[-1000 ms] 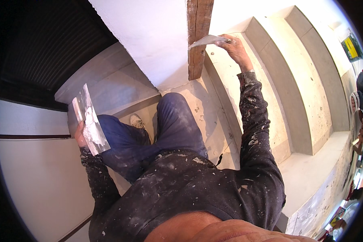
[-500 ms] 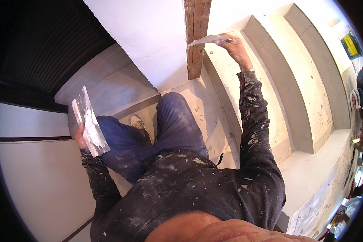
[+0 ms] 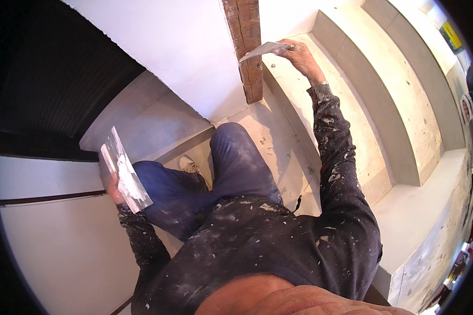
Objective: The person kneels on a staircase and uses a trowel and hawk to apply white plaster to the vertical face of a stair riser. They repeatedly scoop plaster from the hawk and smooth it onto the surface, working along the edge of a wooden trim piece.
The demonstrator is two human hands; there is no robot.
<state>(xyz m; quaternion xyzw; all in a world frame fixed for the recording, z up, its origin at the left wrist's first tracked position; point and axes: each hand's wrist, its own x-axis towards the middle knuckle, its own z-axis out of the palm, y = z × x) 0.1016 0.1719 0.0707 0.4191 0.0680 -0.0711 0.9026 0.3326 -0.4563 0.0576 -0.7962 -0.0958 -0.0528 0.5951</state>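
Observation:
My left hand [image 3: 114,190], low at the left, is closed round the grip of a plastering trowel [image 3: 141,195]. A mound of white plaster [image 3: 126,173] lies on its blade. Up ahead, my right hand [image 3: 304,62] grips a wide metal putty knife [image 3: 261,50], its handle mostly hidden in my fingers. The blade's far edge reaches across the brown wooden beam [image 3: 247,31] to where it meets the white wall [image 3: 189,52]; I cannot tell whether it touches. Both dark sleeves are spattered with plaster.
Pale stone steps [image 3: 373,100] curve up on the right, beside a low ledge [image 3: 420,210]. A dark slatted panel [image 3: 52,79] stands at upper left, above a white panel [image 3: 63,231]. My bent knees lie below the wall's corner. A green and yellow container [image 3: 451,37] sits far right.
The whole view has shifted a little, so the wall and beam sit further left. My right hand stays at the beam with the putty knife; the left still holds the loaded trowel.

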